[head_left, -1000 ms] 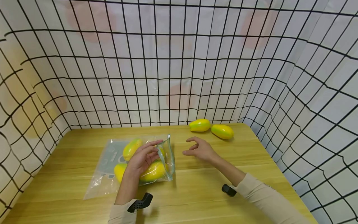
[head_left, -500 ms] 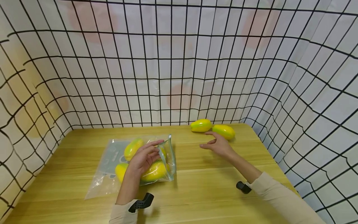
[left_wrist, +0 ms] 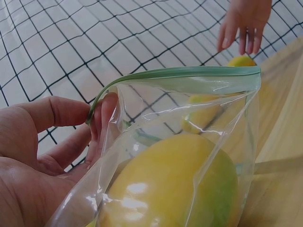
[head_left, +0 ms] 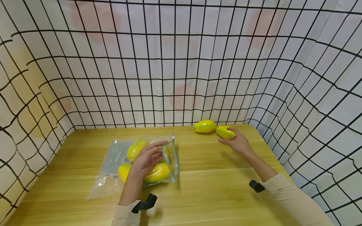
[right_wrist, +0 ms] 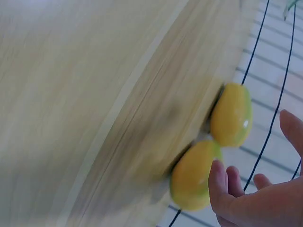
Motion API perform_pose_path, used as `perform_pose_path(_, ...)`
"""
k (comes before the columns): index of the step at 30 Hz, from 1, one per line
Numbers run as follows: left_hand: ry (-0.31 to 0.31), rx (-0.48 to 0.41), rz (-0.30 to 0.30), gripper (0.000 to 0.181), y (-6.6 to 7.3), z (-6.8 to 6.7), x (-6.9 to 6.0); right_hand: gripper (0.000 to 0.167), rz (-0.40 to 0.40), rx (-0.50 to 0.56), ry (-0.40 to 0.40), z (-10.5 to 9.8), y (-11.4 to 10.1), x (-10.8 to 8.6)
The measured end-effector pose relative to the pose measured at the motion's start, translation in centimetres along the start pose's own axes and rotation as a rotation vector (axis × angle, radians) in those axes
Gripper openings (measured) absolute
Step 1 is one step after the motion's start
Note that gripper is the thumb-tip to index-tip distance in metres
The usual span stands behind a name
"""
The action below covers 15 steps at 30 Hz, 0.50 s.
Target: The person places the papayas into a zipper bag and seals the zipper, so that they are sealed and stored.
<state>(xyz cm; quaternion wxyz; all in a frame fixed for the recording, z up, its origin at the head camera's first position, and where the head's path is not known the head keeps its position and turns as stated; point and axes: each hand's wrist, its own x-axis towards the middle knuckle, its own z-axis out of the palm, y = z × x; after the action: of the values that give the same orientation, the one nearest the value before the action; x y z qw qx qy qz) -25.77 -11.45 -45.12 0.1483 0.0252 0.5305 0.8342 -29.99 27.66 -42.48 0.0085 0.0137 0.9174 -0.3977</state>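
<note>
My left hand (head_left: pixel 147 161) pinches the green zip edge (left_wrist: pixel 180 72) of a clear zip bag (head_left: pixel 106 188), with some fingers behind the plastic. Several yellow-green papayas, one of them a large papaya (left_wrist: pixel 170 184), lie inside the bag, partly hidden by the hand. At the back right, my right hand (head_left: pixel 240 142) is at the right-hand papaya (head_left: pixel 224 132), thumb and fingers apart and partly covering its right end. Contact with it cannot be told. Another papaya (right_wrist: pixel 232 113) lies just beside that one, to its left in the head view.
The wooden table (head_left: pixel 203 194) carries everything. Black netting (head_left: pixel 181 78) over a white sheet rises along the back and both sides, close behind the two loose papayas. A black wrist camera (head_left: pixel 144 204) sits on the left cuff, another camera (head_left: pixel 256 186) on the right.
My right hand has moved right and away from me, from mid-table beside the bag to the right-hand papaya. The left hand and the bag have stayed in place.
</note>
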Motion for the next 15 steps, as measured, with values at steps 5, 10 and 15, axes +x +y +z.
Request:
perform_pose_path(5,0.009,-0.007,-0.002,0.046,0.0,0.0,0.0,0.091,0.038,0.005,0.052,-1.0,1.1,0.5)
perform_pose_path(10,0.006,-0.018,-0.002,0.045,0.1,0.1,0.0,0.095,0.075,0.003,0.081,-1.6,2.2,1.2)
perform_pose_path(15,0.011,-0.019,-0.005,0.044,0.0,0.0,0.0,0.100,0.089,-0.010,0.085,-1.8,3.3,2.1)
